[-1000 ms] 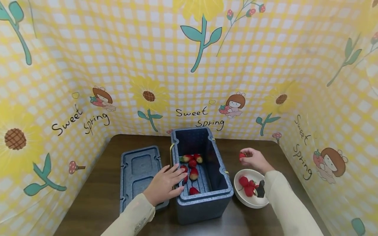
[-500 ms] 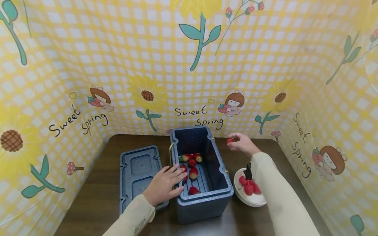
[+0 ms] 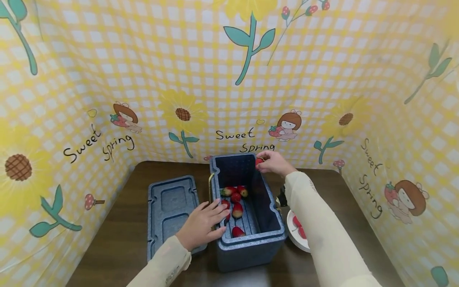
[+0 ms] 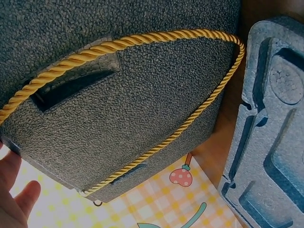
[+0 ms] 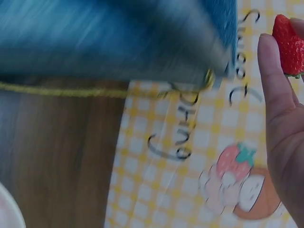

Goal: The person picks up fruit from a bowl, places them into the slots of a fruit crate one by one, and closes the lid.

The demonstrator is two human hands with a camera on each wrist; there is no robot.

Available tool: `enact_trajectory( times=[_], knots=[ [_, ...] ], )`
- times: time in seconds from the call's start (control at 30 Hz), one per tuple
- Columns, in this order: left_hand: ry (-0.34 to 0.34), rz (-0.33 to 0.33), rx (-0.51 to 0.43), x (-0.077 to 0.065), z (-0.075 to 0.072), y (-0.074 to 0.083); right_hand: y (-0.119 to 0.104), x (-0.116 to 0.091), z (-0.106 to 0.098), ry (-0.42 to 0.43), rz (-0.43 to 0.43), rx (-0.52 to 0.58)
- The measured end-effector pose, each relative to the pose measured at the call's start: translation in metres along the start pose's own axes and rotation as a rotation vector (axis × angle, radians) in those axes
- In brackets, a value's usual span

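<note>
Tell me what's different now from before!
The right hand moved left and farther away, carrying its strawberry from just beyond the bowl to the far right corner of the box. The left hand stayed on the box's left rim; the strawberries inside and the lid stayed put.

Only words I can actually read are "Sweet Spring" in black, handwritten-looking letters on the yellow checked cloth [image 3: 201,59]. It's on there three times in the head view: left side, middle, right side. The right wrist view catches it sideways, partly hidden by the box [image 3: 247,257]. Dark marks on the left sleeve [image 3: 163,261] are too fuzzy to make out.
</note>
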State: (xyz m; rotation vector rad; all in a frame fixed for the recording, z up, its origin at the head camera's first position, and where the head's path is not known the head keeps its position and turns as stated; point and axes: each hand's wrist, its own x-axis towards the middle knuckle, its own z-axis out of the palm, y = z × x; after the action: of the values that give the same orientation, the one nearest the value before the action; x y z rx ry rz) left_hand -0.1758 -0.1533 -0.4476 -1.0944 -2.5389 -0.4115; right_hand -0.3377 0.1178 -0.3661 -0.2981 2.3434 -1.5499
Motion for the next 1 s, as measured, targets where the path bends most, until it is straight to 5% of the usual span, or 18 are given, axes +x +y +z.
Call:
enact_trajectory(
  times=[0.3, 0.57, 1.0],
  knots=[
    [-0.061, -0.012, -0.013, 0.007, 0.004, 0.004, -0.020, 0.017, 0.029, -0.029, 0.041, 0.007],
    [-0.042, -0.054, -0.039, 0.007, 0.003, 0.005, -0.021, 0.032, 0.055, -0.025, 0.045, -0.026],
    [-0.039, -0.070, -0.071, 0.002, -0.003, 0.006, 0.004, 0.039, 0.084, -0.043, 0.091, -0.099]
  ],
)
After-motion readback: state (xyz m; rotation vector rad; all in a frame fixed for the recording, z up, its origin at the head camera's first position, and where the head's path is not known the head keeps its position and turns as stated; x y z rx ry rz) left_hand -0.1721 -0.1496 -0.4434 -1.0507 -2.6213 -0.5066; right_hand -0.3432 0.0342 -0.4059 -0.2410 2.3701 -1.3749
